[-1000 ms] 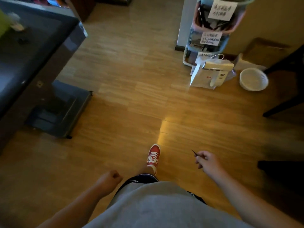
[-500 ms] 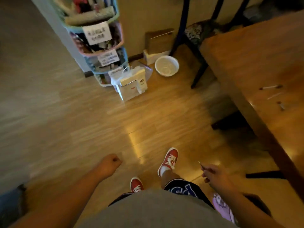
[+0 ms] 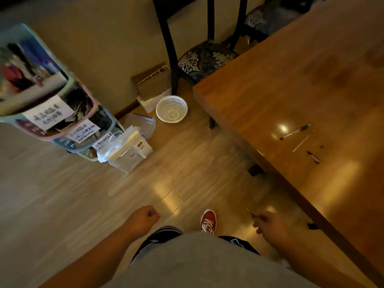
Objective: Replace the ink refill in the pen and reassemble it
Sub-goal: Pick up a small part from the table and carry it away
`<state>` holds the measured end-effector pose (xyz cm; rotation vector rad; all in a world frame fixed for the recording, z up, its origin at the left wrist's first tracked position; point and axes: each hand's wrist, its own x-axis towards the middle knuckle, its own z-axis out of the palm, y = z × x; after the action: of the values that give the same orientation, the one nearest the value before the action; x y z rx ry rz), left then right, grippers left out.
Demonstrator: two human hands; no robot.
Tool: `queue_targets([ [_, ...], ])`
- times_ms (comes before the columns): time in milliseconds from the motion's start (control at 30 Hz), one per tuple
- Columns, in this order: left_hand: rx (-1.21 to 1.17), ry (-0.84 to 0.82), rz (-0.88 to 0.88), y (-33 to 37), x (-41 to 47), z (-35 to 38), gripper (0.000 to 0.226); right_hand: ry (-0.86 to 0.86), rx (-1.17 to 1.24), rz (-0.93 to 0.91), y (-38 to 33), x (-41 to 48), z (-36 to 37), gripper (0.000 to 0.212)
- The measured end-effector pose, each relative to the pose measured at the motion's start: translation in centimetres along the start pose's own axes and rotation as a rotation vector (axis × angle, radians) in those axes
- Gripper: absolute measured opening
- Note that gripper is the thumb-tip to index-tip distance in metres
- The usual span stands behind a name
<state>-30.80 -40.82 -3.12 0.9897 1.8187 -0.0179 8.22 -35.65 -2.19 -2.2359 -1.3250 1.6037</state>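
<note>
My right hand [image 3: 268,224] is closed around a thin dark refill [image 3: 249,212]; only its tip sticks out past my fingers, above the floor and left of the table. My left hand [image 3: 144,216] is a closed fist with nothing showing in it. On the wooden table [image 3: 270,84] at the right lie the pen parts: a clear barrel with a dark grip [image 3: 295,132], a thin white refill [image 3: 301,143], and a short dark piece [image 3: 313,156]. Both hands are well short of these parts.
A dark chair [image 3: 199,57] stands at the table's far end. A white basket [image 3: 171,109], a clear lid, a white paper bag [image 3: 126,152] and a stack of labelled bins [image 3: 47,104] sit on the wooden floor by the wall. My red shoe [image 3: 208,221] is below.
My view has swung right and forward: the dark cabinet left the frame and the table with the pen parts came in closer. Both hands kept their closed poses.
</note>
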Motion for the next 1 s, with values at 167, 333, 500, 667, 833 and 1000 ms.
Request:
queue_targets([
  [167,0.018,-0.015,-0.059,1.8,2.8,-2.8,0.024,-0.025,0.032,-0.088,-7.4,3.7,-1.1,0.015],
  [333,0.072,-0.051,-0.022,6.2,7.5,-6.7,0.027,0.022,0.13,-0.102,-12.3,6.5,-2.3,0.014],
  [500,0.177,-0.087,0.16,14.4,13.2,-10.4,0.021,0.132,0.218,-0.036,-13.9,7.6,-5.2,0.014],
  [667,0.335,-0.179,0.412,24.5,17.4,-11.0,0.012,0.328,0.363,0.059,-12.9,7.1,-8.3,0.014],
  [833,0.46,-0.269,0.68,34.2,18.5,-8.1,0.008,0.482,0.541,0.143,-9.9,5.8,-11.2,0.015],
  [1000,0.51,-0.327,0.784,41.9,17.4,-1.6,0.007,0.554,0.723,0.2,-6.1,5.2,-14.7,0.015],
])
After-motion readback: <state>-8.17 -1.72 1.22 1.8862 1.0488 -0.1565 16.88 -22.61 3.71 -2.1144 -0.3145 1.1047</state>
